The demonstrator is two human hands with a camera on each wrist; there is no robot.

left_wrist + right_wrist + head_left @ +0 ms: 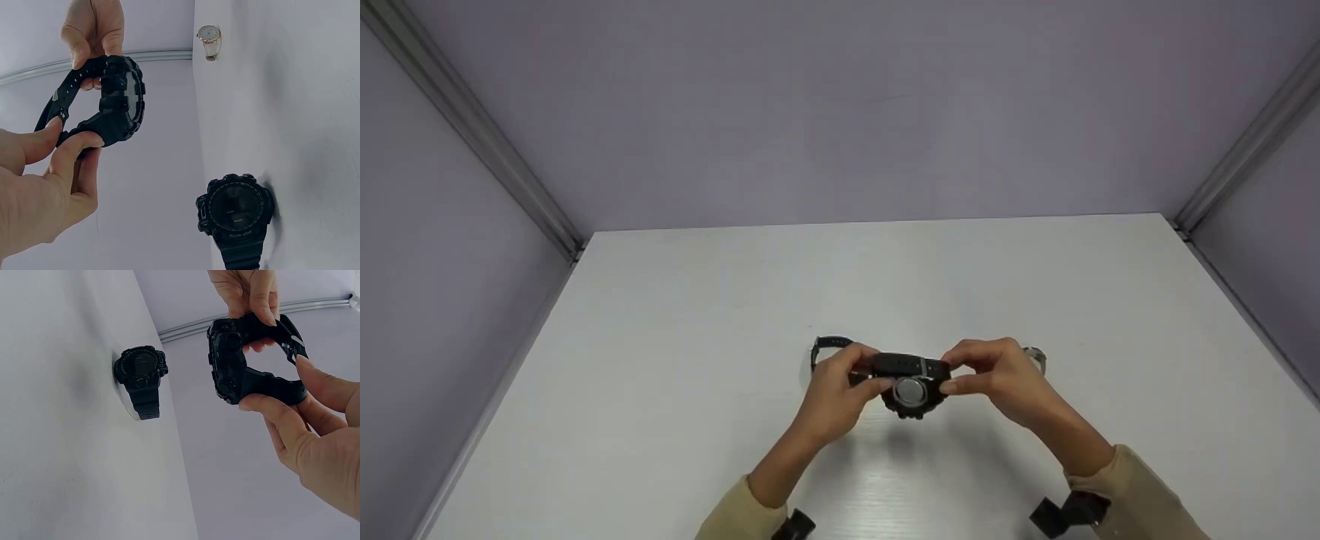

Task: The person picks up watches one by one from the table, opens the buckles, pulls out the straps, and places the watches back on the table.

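Both hands hold one chunky black digital watch [911, 367] in the air above the white table [675, 315], its round metal back turned toward me. My left hand [872, 376] pinches the strap on its side between thumb and forefinger [73, 134]. My right hand [954, 375] pinches the opposite strap end [275, 382]. In the left wrist view the held watch [115, 95] hangs between my left hand and the right hand [93, 50] beyond it. In the right wrist view the watch [233, 365] has its strap curved into a loop, with the left hand [250, 309] on the far side.
A second black sports watch [236, 211] [140, 377] rests on the table just beyond my left hand [829, 345]. A small watch with a pale strap [209, 39] lies beyond my right hand [1035, 358]. Grey walls enclose the table on three sides.
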